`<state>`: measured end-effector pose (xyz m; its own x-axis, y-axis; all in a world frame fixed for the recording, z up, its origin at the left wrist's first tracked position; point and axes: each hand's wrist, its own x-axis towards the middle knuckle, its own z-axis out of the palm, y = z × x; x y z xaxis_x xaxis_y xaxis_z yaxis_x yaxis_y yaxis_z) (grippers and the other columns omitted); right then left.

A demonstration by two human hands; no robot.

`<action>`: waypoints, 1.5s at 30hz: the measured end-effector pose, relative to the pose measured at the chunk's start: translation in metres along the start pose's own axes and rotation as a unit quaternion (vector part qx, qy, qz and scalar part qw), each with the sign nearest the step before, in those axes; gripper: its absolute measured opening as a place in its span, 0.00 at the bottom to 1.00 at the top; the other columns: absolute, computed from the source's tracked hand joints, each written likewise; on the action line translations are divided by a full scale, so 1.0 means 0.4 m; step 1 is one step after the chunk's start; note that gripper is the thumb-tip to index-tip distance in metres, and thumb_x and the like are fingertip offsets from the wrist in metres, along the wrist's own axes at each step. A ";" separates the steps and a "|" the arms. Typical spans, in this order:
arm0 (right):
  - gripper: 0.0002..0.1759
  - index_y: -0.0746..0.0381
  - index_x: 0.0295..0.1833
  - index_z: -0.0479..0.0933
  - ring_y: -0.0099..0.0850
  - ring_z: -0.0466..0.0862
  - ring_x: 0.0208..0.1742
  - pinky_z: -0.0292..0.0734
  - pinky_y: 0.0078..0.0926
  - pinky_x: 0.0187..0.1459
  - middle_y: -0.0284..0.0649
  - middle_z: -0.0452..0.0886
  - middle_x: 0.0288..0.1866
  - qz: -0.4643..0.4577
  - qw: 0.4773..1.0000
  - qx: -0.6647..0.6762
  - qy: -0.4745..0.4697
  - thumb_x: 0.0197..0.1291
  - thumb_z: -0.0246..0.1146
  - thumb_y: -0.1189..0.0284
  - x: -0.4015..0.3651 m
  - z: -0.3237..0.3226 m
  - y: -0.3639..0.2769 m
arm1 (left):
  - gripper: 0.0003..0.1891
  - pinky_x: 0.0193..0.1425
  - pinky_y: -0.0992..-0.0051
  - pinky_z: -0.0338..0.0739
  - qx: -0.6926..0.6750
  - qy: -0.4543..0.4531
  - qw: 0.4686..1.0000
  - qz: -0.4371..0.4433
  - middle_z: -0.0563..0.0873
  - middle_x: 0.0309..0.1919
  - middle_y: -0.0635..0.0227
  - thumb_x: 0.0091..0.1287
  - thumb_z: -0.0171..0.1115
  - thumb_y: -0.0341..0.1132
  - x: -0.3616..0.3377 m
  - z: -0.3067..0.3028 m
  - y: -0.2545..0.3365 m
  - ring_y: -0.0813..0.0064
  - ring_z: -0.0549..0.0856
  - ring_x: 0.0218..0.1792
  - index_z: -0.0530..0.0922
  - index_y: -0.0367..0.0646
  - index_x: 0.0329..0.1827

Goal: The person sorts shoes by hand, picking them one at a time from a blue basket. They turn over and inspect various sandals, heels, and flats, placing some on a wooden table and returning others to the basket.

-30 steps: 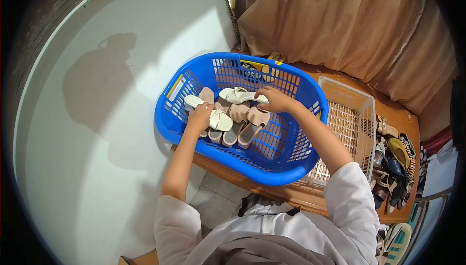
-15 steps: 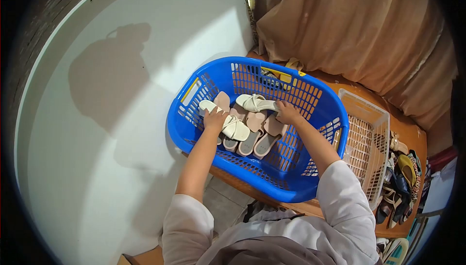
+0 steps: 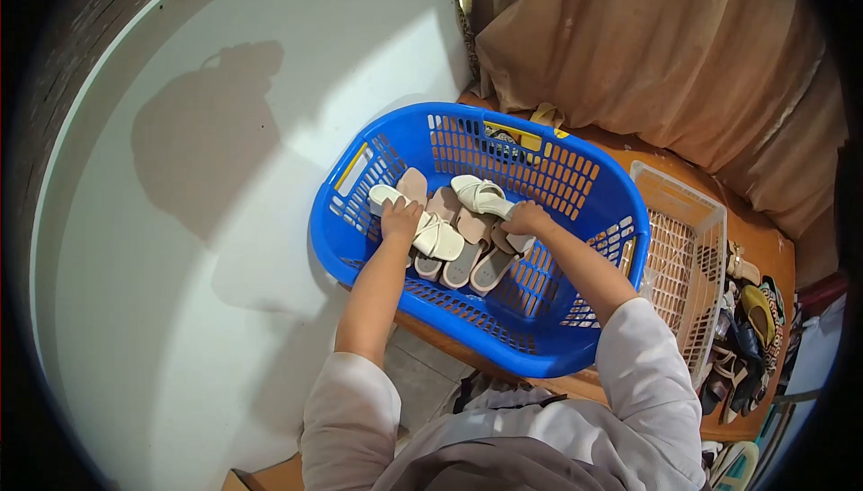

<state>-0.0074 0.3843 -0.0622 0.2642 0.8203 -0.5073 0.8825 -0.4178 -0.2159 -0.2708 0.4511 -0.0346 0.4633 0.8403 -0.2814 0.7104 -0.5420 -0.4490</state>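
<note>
My left hand [image 3: 401,220] is closed around the middle of a cream sandal [image 3: 438,238], whose strapped end points toward me and to the right. My right hand [image 3: 529,220] grips the heel end of a second cream sandal [image 3: 478,194], its crossed straps facing up and its toe pointing left. Both are inside a blue plastic laundry basket [image 3: 582,356], over several beige and grey sandals [image 3: 460,264] lying side by side. My fingers hide parts of both cream sandals.
The basket stands on an orange-brown table [image 3: 760,248] beside a white wall [image 3: 360,60]. To its right is a clear plastic crate [image 3: 706,208], then a heap of assorted shoes [image 3: 751,338]. A brown curtain [image 3: 647,42] hangs behind. Cardboard [image 3: 274,475] shows at the bottom left.
The cream sandal in my right hand has tilted, its toe shifting slightly right and its heel end dropping lower. My left hand and its sandal stay nearly in place.
</note>
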 end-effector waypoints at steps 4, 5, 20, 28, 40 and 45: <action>0.37 0.59 0.59 0.72 0.39 0.75 0.58 0.70 0.41 0.54 0.45 0.72 0.60 0.003 0.998 -0.054 -0.031 0.45 0.61 0.49 -0.128 -0.064 0.005 | 0.23 0.67 0.57 0.55 0.028 0.028 0.999 0.011 0.68 0.60 0.80 0.66 0.48 0.34 0.011 0.003 -0.002 0.73 0.63 0.65 0.64 0.58 0.66; 0.34 0.58 0.58 0.74 0.38 0.76 0.57 0.71 0.41 0.54 0.44 0.74 0.58 0.003 0.996 -0.074 -0.054 0.45 0.61 0.50 -0.143 -0.081 0.011 | 0.20 0.66 0.58 0.56 0.029 0.053 0.998 0.013 0.69 0.58 0.79 0.65 0.48 0.34 0.008 0.006 -0.004 0.75 0.64 0.63 0.68 0.56 0.61; 0.26 0.62 0.46 0.80 0.40 0.80 0.47 0.73 0.35 0.48 0.49 0.80 0.47 -0.072 0.979 -0.085 -0.170 0.44 0.56 0.57 -0.394 -0.216 0.114 | 0.47 0.54 0.65 0.72 -0.014 -0.060 0.996 0.067 0.80 0.50 0.64 0.30 0.81 0.44 -0.008 -0.031 -0.013 0.63 0.78 0.54 0.64 0.45 0.56; 0.27 0.63 0.40 0.82 0.38 0.80 0.41 0.73 0.34 0.42 0.46 0.82 0.40 -0.060 0.971 -0.050 -0.227 0.42 0.57 0.53 -0.394 -0.127 0.163 | 0.45 0.54 0.65 0.75 -0.040 -0.047 0.995 0.077 0.80 0.48 0.61 0.31 0.79 0.49 -0.034 -0.053 -0.029 0.61 0.79 0.52 0.66 0.42 0.54; 0.31 0.65 0.47 0.77 0.47 0.81 0.45 0.75 0.39 0.47 0.53 0.80 0.45 -0.150 0.984 -0.079 -0.049 0.41 0.63 0.52 -0.385 -0.106 0.188 | 0.45 0.52 0.65 0.75 -0.418 0.094 0.901 0.062 0.79 0.44 0.43 0.39 0.69 0.48 -0.075 -0.144 0.012 0.51 0.80 0.47 0.62 0.32 0.59; 0.34 0.71 0.50 0.67 0.51 0.80 0.44 0.74 0.41 0.47 0.60 0.78 0.41 -0.216 0.959 0.124 0.133 0.41 0.67 0.59 -0.546 -0.130 0.244 | 0.24 0.29 0.79 0.74 -0.865 -0.036 0.497 0.061 0.76 0.28 0.64 0.56 0.64 0.38 -0.173 -0.170 -0.009 0.77 0.77 0.28 0.71 0.37 0.53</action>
<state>0.0413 0.1847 0.0711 0.0131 0.9947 -0.1019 0.8205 -0.0689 -0.5675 -0.2693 0.3943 0.0441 0.5836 0.7640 -0.2751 0.1021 0.2671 0.9583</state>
